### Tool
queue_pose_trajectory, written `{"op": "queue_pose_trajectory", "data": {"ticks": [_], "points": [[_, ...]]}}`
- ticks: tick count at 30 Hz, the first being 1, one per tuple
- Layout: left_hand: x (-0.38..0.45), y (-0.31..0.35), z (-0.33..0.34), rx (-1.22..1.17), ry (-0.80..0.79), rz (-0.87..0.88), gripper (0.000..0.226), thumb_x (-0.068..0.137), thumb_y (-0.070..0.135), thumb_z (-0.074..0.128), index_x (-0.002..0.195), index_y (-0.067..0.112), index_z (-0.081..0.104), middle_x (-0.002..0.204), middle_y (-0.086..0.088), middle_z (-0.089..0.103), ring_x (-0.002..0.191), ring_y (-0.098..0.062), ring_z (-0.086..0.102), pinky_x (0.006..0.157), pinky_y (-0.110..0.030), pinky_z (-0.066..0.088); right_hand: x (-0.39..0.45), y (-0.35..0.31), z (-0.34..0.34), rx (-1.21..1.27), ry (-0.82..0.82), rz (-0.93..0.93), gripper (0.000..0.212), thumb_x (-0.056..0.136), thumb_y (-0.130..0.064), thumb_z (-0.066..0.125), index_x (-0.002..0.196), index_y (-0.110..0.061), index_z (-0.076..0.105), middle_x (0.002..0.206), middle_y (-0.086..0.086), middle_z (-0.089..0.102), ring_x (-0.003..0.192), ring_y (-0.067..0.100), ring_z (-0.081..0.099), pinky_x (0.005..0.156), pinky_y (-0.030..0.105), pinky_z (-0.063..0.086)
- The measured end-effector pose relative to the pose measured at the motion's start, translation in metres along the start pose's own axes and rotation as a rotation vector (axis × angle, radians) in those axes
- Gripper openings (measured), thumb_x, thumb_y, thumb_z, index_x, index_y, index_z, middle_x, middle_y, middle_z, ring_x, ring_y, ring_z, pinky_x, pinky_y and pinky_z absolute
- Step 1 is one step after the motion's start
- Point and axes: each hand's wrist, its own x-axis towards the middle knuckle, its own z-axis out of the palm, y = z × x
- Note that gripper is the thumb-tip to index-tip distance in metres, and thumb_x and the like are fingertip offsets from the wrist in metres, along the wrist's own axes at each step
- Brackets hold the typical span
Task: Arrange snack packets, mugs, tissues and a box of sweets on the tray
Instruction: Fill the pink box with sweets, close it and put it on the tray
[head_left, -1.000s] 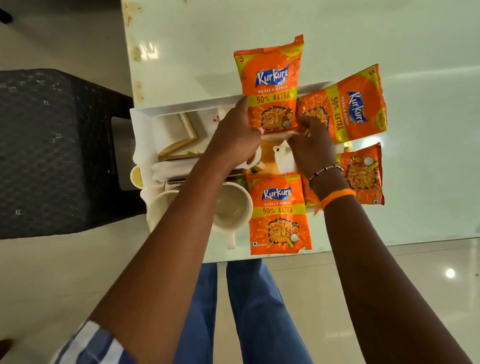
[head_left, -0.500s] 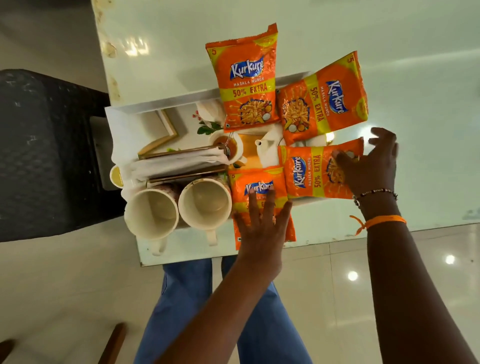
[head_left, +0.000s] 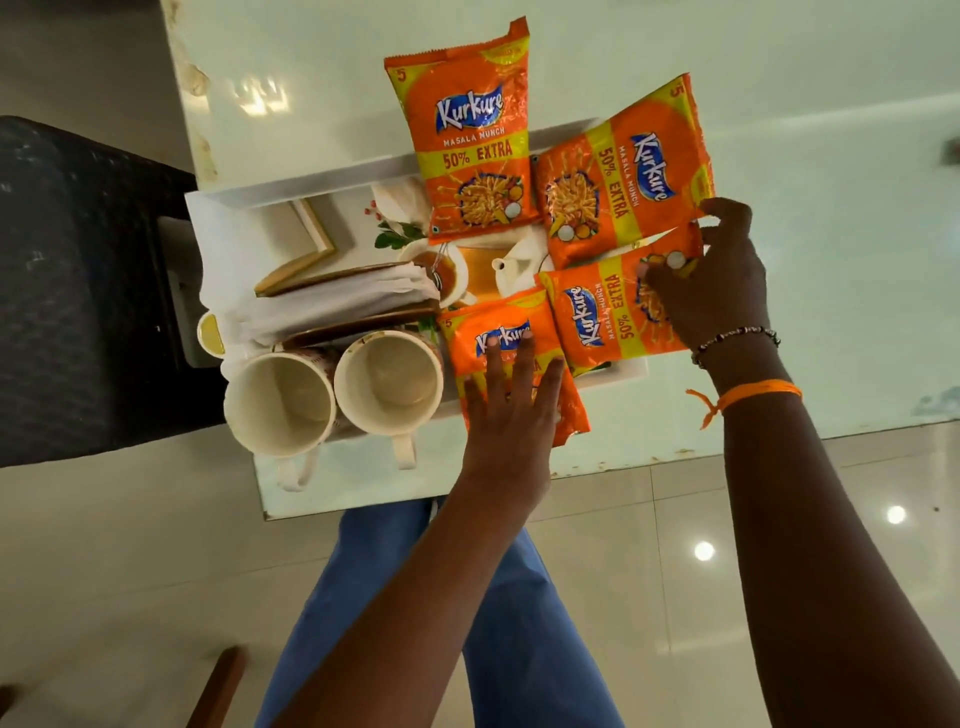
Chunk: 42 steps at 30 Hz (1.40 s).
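Glossy pale-green glass forms the table (head_left: 779, 364), with cream floor tiles below its near edge and a dark woven chair (head_left: 78, 286) at the left. Fingers of the left hand (head_left: 511, 410) lie spread and flat, pressing the nearest snack packet (head_left: 498, 332), gripping nothing. The right hand (head_left: 711, 280) curls its fingertips onto the sideways packet (head_left: 597, 317) just beside it, thumb on the printed end (whether it pinches the foil I cannot tell). Beyond these, an angled packet (head_left: 623, 176) and an upright packet (head_left: 472, 140) overhang the far rim of the white tray (head_left: 311, 179). On the tray's left side sit folded tissues (head_left: 337, 301) and two empty mugs (head_left: 387, 382), handles pointing toward the person.
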Motion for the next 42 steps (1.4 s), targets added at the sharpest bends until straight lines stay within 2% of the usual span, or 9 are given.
{"op": "queue_pose_trajectory", "data": {"ticks": [3,5,8,11,16,21,26,33,42], "points": [[-0.010,-0.002,-0.004,-0.104,0.078,0.061,0.081,0.086,0.025,0.060,0.147,0.022,0.007,0.159,-0.008,-0.001,0.144,-0.034,-0.011,0.116,-0.048,0.003,-0.019,0.011,0.002,0.021,0.236,-0.073,0.052,0.080,-0.020,0.062,0.125,-0.008,0.040,0.125,0.015,0.049,0.114,0.029,0.047,0.095,0.045,0.042],[-0.023,-0.004,-0.010,-0.194,0.189,0.130,0.061,0.086,0.020,0.058,0.141,0.019,0.030,0.153,-0.009,0.027,0.143,-0.034,0.014,0.115,-0.043,0.017,-0.036,0.020,0.005,0.067,0.409,-0.085,0.042,0.077,-0.014,0.058,0.116,-0.004,0.045,0.111,0.011,0.048,0.103,0.028,0.049,0.089,0.049,0.044],[-0.051,-0.018,-0.012,-0.320,0.364,0.181,0.032,0.080,0.012,0.058,0.111,0.017,0.057,0.116,-0.004,0.059,0.112,-0.023,0.052,0.092,-0.032,0.048,-0.064,0.033,0.016,0.157,0.511,-0.086,0.032,0.075,-0.006,0.052,0.105,0.001,0.047,0.094,-0.006,0.038,0.085,0.022,0.044,0.083,0.044,0.043],[-0.085,-0.040,-0.002,-0.638,0.301,0.002,0.017,0.082,0.004,0.053,0.090,0.017,0.061,0.096,0.003,0.059,0.093,-0.010,0.054,0.079,-0.020,0.045,-0.086,0.042,0.036,0.291,0.472,0.068,0.025,0.079,-0.002,0.053,0.103,-0.006,0.047,0.085,-0.014,0.036,0.082,0.016,0.041,0.079,0.022,0.038],[-0.126,-0.094,0.022,-0.964,0.200,-0.413,0.031,0.079,-0.010,0.050,0.069,0.018,0.059,0.072,0.002,0.061,0.066,-0.012,0.059,0.064,-0.009,0.043,-0.097,0.048,0.064,0.583,0.266,0.489,0.030,0.089,-0.009,0.052,0.118,-0.002,0.049,0.107,0.018,0.052,0.096,0.024,0.050,0.078,0.034,0.048],[-0.125,-0.154,0.010,-1.497,0.523,-0.813,0.024,0.090,0.003,0.046,0.112,0.012,0.051,0.087,-0.001,0.058,0.072,-0.014,0.058,0.060,-0.018,0.052,-0.084,0.038,0.072,0.804,0.192,0.536,0.032,0.092,-0.006,0.045,0.124,-0.006,0.050,0.120,0.017,0.055,0.103,0.023,0.053,0.093,0.036,0.048],[-0.103,-0.188,-0.008,-1.435,0.531,-0.678,0.035,0.088,0.004,0.053,0.121,0.016,0.051,0.114,-0.009,0.056,0.097,-0.019,0.058,0.076,-0.024,0.049,-0.072,0.038,0.076,0.749,0.197,0.526,0.036,0.090,0.005,0.043,0.124,-0.003,0.051,0.132,0.021,0.053,0.121,0.034,0.051,0.100,0.042,0.046],[-0.084,-0.191,-0.009,-1.116,0.600,-0.726,0.036,0.079,-0.005,0.061,0.113,0.006,0.056,0.114,-0.016,0.063,0.102,-0.027,0.061,0.083,-0.032,0.048,-0.069,0.045,0.074,0.786,0.155,0.519,0.035,0.090,0.006,0.042,0.123,-0.002,0.052,0.130,0.021,0.053,0.116,0.033,0.051,0.095,0.041,0.048],[-0.070,-0.150,-0.016,-1.081,0.662,-0.720,0.032,0.078,-0.006,0.062,0.107,0.005,0.059,0.109,-0.016,0.064,0.092,-0.020,0.058,0.084,-0.032,0.047,-0.048,0.069,0.045,0.909,0.163,0.525,0.035,0.089,0.008,0.044,0.122,0.000,0.053,0.103,0.009,0.057,0.103,0.027,0.052,0.085,0.039,0.051]]}}
